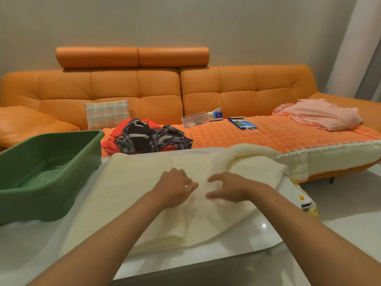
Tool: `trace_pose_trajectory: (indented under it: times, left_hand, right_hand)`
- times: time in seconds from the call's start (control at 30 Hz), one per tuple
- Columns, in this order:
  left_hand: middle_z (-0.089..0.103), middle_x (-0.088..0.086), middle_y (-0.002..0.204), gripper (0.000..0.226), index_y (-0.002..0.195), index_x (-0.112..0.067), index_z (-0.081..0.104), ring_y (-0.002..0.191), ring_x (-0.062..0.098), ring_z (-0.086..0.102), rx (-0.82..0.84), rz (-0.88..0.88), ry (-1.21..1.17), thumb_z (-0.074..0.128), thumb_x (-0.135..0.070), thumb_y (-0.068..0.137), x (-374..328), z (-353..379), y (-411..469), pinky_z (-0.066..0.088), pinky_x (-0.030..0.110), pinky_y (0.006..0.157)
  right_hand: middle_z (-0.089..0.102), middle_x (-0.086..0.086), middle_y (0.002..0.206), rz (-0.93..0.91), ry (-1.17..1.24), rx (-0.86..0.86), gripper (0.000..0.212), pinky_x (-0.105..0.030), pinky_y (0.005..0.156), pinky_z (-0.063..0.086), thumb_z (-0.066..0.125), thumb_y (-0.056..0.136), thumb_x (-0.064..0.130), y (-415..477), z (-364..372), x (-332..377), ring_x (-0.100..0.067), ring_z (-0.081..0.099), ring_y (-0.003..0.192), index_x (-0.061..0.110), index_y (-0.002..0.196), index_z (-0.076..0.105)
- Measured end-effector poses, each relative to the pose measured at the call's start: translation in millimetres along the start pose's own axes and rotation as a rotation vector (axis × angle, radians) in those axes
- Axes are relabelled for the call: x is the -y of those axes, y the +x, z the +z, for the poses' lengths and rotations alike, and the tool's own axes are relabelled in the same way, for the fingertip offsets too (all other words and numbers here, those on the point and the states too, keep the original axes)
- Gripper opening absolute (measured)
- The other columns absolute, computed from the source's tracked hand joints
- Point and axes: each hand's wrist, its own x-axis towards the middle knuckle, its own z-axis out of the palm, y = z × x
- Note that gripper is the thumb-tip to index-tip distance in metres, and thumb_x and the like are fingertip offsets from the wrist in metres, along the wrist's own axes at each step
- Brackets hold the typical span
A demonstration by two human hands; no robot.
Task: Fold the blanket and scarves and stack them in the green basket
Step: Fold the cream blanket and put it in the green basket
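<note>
1. The left hand (175, 187) is laid knuckles-up on the cream blanket (127, 193). Its fingers are bent, with the tips on the weave. Whether fabric is pinched cannot be told.
2. The right hand (229, 189) is set just beside the left hand, on the same blanket. Its thumb and fingers are spread apart in a C; they are blurred, and no fabric is seen gripped.
3. One blanket is counted. It is spread under both hands on the white table (257, 230), with a rumpled fold beyond the right hand.
4. One green basket (41, 190) is counted, well apart to the left of the left hand.
5. One heap of scarves (148, 137) is counted beyond the hands on the orange sofa (160, 85). Red, grey-black and navy patterned cloth is visible; the exact number cannot be told.
6. Beyond the right hand, one clear box (193, 118), one tissue box (215, 114), one blue bag (242, 123) and one pink cloth (321, 114) are counted.
</note>
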Motion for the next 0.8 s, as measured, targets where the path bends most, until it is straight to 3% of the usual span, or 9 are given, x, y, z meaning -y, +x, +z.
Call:
trace_pose_trajectory:
  times: [0.07,0.1,0.23,0.37,0.43,0.53,0.6,0.73,0.8]
  left_hand:
    - [0.056,0.000,0.127,0.035,0.126,-0.027,0.063,0.118,0.022,0.048,-0.030,0.032,-0.064,0.036,-0.031,0.104,-8,4,31,0.039,0.038,0.100]
    - [0.055,0.001,0.131,0.035,0.129,-0.023,0.060,0.122,0.022,0.049,-0.025,0.036,-0.096,0.036,-0.021,0.104,-13,7,50,0.040,0.037,0.102]
    - [0.045,0.001,0.148,0.046,0.142,-0.019,0.048,0.134,0.020,0.043,-0.013,0.022,-0.175,0.036,-0.003,0.100,-36,18,124,0.038,0.033,0.107]
    - [0.049,0.007,0.143,0.038,0.140,-0.017,0.042,0.124,0.026,0.049,0.143,0.070,-0.222,0.035,-0.015,0.103,-41,36,182,0.039,0.037,0.100]
    - [0.039,0.002,0.153,0.047,0.151,-0.029,0.030,0.136,0.025,0.041,0.221,0.074,-0.262,0.031,-0.037,0.104,-34,51,201,0.033,0.041,0.111]
    - [0.000,-0.003,0.166,0.059,0.157,-0.036,0.006,0.152,0.022,0.000,0.287,-0.006,-0.058,0.014,-0.055,0.102,-20,73,225,0.004,0.052,0.121]
    - [-0.011,-0.003,0.165,0.063,0.157,-0.037,-0.001,0.152,0.022,-0.010,0.289,-0.056,0.027,0.013,-0.061,0.099,-16,77,231,-0.005,0.054,0.120]
    - [-0.006,0.000,0.166,0.066,0.157,-0.035,0.005,0.152,0.023,-0.007,0.260,-0.045,0.021,0.021,-0.062,0.099,-17,74,230,-0.003,0.053,0.120]
    - [0.010,0.004,0.164,0.058,0.154,-0.029,0.023,0.150,0.024,0.007,0.139,-0.013,-0.006,0.030,-0.051,0.101,-24,73,218,0.009,0.049,0.119]
  right_hand:
    - [0.056,0.001,0.138,0.014,0.020,-0.321,0.034,-0.032,0.102,0.046,0.062,0.096,0.033,14,-6,-22,-0.016,0.055,0.121,0.025,0.130,0.059]
    - [0.058,0.001,0.135,0.041,-0.010,-0.418,0.027,-0.032,0.100,0.046,0.056,0.099,0.024,22,-8,-35,-0.016,0.056,0.119,0.024,0.126,0.062]
    - [0.052,0.003,0.144,0.148,-0.143,-0.442,0.038,-0.032,0.099,0.044,0.049,0.101,0.018,57,-17,-85,-0.018,0.051,0.127,0.026,0.138,0.054]
    - [0.026,0.008,0.162,0.063,-0.154,-0.313,0.066,-0.041,0.116,0.029,0.056,0.093,0.050,78,-17,-110,-0.019,0.032,0.145,0.035,0.153,0.032]
    - [0.016,0.009,0.165,0.053,-0.206,-0.207,0.074,-0.044,0.118,0.024,0.047,0.091,0.063,80,-15,-115,-0.023,0.028,0.146,0.042,0.156,0.018]
    - [0.037,0.003,0.151,0.075,-0.384,-0.263,0.064,-0.044,0.110,0.027,0.032,0.091,0.071,77,-12,-123,-0.019,0.032,0.137,0.045,0.150,0.031]
    - [0.046,0.003,0.133,0.102,-0.417,-0.327,0.058,-0.042,0.102,0.032,0.031,0.090,0.072,71,-13,-125,-0.017,0.039,0.125,0.042,0.138,0.046]
    - [0.049,0.002,0.120,0.120,-0.431,-0.388,0.050,-0.040,0.096,0.037,0.036,0.091,0.068,57,-9,-132,-0.019,0.043,0.115,0.038,0.126,0.053]
    - [0.048,0.003,0.117,0.097,-0.418,-0.404,0.051,-0.038,0.095,0.037,0.038,0.088,0.069,52,-4,-134,-0.019,0.042,0.113,0.038,0.126,0.052]
